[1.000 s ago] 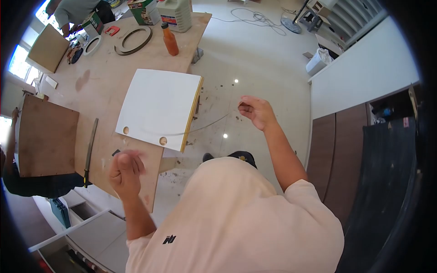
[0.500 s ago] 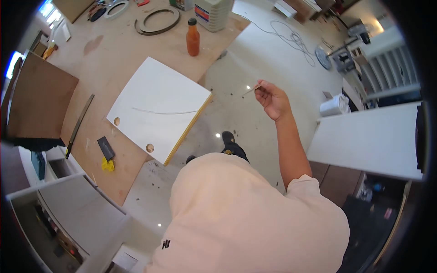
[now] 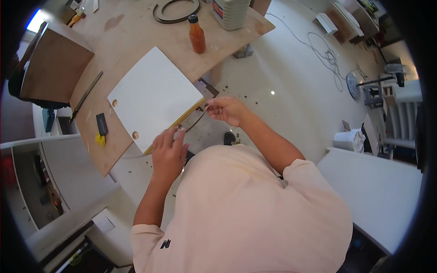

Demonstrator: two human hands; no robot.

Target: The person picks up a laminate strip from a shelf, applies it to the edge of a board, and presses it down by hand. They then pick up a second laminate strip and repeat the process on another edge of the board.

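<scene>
A white panel (image 3: 157, 93) with two round holes near its left side lies on the wooden table, its yellowish edge facing me. At the near end of that edge is my left hand (image 3: 169, 148), fingers bent and a little apart, the fingertips close to a thin strip (image 3: 197, 121). My right hand (image 3: 224, 110) pinches the strip's other end by the panel's right corner. Between the two hands the strip hangs in a curve just off the edge. Whether my left fingers grip it cannot be made out.
On the wooden table (image 3: 132, 34) are an orange bottle (image 3: 197, 35), a white jug (image 3: 231, 13), a coiled band (image 3: 176, 11), a long file (image 3: 87, 94) and a dark block (image 3: 101, 125) with yellow cloth. A brown box stands left. Cable and a fan are at right.
My left hand has come into view at the panel's edge. My right hand has moved left and down to the panel's corner with the strip. The view has shifted.
</scene>
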